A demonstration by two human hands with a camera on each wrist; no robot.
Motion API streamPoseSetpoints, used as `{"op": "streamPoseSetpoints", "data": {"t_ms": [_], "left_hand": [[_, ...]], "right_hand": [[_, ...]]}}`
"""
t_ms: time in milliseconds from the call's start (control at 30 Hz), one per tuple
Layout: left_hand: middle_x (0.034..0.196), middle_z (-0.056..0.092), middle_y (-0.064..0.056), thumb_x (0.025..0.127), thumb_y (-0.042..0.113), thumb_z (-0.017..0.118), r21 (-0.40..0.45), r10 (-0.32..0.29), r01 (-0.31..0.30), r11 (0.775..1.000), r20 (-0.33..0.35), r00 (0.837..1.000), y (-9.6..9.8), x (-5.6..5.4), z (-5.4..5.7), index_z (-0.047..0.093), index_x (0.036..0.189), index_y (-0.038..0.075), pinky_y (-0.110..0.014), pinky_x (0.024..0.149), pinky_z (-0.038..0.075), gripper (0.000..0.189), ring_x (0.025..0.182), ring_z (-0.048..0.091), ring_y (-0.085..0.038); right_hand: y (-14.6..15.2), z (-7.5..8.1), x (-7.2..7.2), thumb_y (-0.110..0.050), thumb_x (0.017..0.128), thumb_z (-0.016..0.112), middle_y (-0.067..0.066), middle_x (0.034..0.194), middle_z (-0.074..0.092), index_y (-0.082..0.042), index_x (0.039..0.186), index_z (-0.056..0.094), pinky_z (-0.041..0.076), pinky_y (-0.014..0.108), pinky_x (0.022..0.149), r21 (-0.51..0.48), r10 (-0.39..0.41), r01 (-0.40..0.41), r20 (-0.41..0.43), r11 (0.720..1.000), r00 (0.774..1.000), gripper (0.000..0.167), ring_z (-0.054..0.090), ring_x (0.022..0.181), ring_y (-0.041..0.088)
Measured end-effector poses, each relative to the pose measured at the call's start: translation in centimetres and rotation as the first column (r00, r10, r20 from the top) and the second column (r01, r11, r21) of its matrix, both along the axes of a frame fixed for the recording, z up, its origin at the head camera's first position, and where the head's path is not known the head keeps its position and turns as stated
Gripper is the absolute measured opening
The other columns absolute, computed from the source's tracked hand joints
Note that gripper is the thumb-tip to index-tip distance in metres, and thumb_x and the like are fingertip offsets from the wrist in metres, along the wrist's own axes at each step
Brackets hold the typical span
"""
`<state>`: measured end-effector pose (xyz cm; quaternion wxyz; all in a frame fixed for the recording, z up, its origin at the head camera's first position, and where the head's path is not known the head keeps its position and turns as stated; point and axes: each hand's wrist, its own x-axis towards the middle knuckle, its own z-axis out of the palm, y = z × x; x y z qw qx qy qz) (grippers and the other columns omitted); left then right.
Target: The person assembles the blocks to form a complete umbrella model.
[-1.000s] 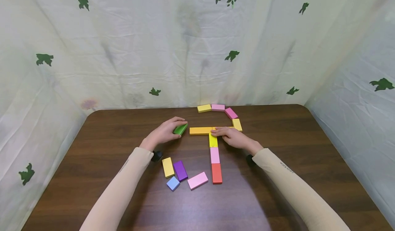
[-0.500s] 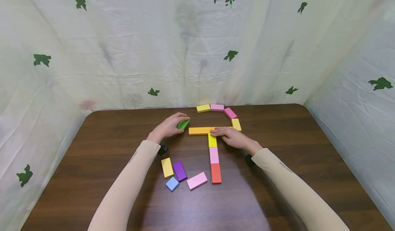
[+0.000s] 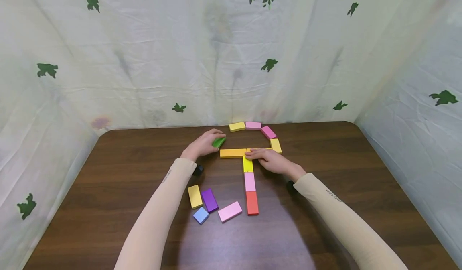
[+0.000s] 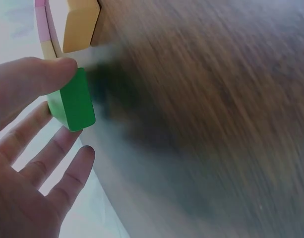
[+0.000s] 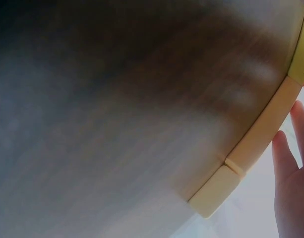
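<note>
My left hand (image 3: 203, 145) pinches a green block (image 3: 219, 142) between thumb and fingers; in the left wrist view the block's green end (image 4: 80, 101) sticks out under the thumb. It is just beyond the left end of an orange block (image 3: 232, 153). My right hand (image 3: 273, 160) rests with extended fingers where a second orange block, mostly hidden by the hand, meets a yellow block (image 3: 248, 165). In the right wrist view the fingertips touch the side of that orange block (image 5: 265, 126). Below the yellow block, a pink block (image 3: 250, 181) and a red block (image 3: 252, 203) continue the column.
An arc of blocks curves behind: yellow (image 3: 237, 126), light pink (image 3: 253, 126), darker pink (image 3: 268, 132) and pale yellow (image 3: 276, 145). Nearer lie loose yellow (image 3: 195, 196), purple (image 3: 209, 200), blue (image 3: 201, 215) and pink blocks (image 3: 229, 212). A patterned cloth (image 3: 144, 53) stands behind the table.
With the green block in its grip, my left hand has moved right and farther back, toward the arc's open side. The right hand has stayed in place on the blocks.
</note>
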<state>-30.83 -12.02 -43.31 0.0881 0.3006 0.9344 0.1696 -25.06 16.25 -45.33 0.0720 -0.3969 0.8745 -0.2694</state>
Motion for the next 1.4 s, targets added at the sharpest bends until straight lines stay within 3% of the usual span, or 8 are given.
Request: {"op": "streamPoseSetpoints", "data": {"t_ms": [400,800,1067,1400], "left_hand": [[0.145,0.038,-0.019,0.088,0.004,0.063,-0.02,0.042,-0.041,0.999,0.04,0.998,0.6,-0.4,-0.4,0.05,0.138,0.001,-0.044,0.107,0.03,0.051,0.131,0.035,-0.038],[0.144,0.039,-0.019,0.092,0.003,0.06,-0.012,0.007,-0.007,1.0,-0.023,1.0,-0.8,1.3,-0.3,0.049,0.138,-0.002,-0.046,0.105,0.033,0.047,0.131,0.036,-0.038],[0.141,0.043,-0.019,0.094,0.006,0.057,-0.055,-0.004,0.002,0.998,-0.038,0.999,-0.9,2.5,-0.1,0.053,0.135,-0.001,-0.055,0.101,0.034,0.042,0.129,0.038,-0.038],[0.146,0.039,-0.018,0.096,0.009,0.053,-0.113,0.03,-0.033,0.993,-0.032,0.999,-0.1,2.1,-0.2,0.048,0.139,-0.001,-0.054,0.105,0.031,0.044,0.133,0.035,-0.037]], "right_hand": [[0.0,-0.1,-0.1,0.007,0.092,0.044,0.012,0.134,0.056,-0.002,0.13,0.059,0.033,0.043,0.106,0.003,-0.004,0.004,0.012,1.0,1.0,0.042,0.043,0.131,0.027],[0.1,-0.1,-0.1,0.007,0.092,0.045,0.012,0.134,0.055,-0.002,0.13,0.059,0.033,0.044,0.106,0.001,-0.007,0.007,0.013,1.0,1.0,0.041,0.044,0.13,0.027],[0.1,-0.1,-0.2,0.008,0.092,0.044,0.012,0.133,0.056,-0.002,0.13,0.059,0.033,0.043,0.106,0.0,-0.009,0.009,0.021,1.0,1.0,0.041,0.043,0.131,0.027],[0.2,-0.1,-0.2,0.008,0.092,0.045,0.011,0.134,0.055,-0.002,0.13,0.059,0.032,0.043,0.107,-0.005,-0.014,0.014,0.033,1.0,0.999,0.042,0.042,0.131,0.027]]}}
